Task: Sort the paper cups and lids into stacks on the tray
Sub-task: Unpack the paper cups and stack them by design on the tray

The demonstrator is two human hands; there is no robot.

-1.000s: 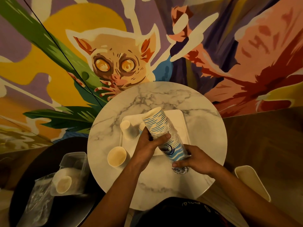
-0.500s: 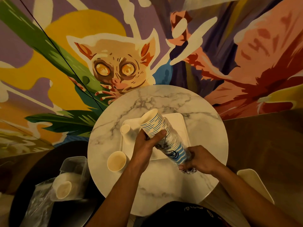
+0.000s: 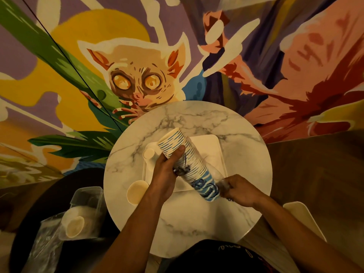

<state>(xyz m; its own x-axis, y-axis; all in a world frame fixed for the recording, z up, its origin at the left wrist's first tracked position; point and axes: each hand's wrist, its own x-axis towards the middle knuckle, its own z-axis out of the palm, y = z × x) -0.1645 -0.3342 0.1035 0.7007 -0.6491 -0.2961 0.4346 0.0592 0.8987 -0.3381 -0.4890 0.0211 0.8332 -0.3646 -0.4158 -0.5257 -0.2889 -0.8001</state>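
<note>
Lying tilted over tray [image 3: 214, 154]: cup stack [image 3: 193, 168] (blue-striped). Grips: left hand [image 3: 165, 174] curled round upper half, right hand [image 3: 242, 192] pinching wrapped base.

A café: painted mural [image 3: 137, 81] behind round marble table [image 3: 242, 154].

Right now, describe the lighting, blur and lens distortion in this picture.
Head view: dim, warm yellowish light with no hard shadows; the wide lens bends the mural outward toward the edges; the cup stack in the left hand is sharp enough to show its blue stripes; the clear wrapper pinched by the right hand is smeared; the plastic bag at lower left is soft, with a faint sheen.
</note>
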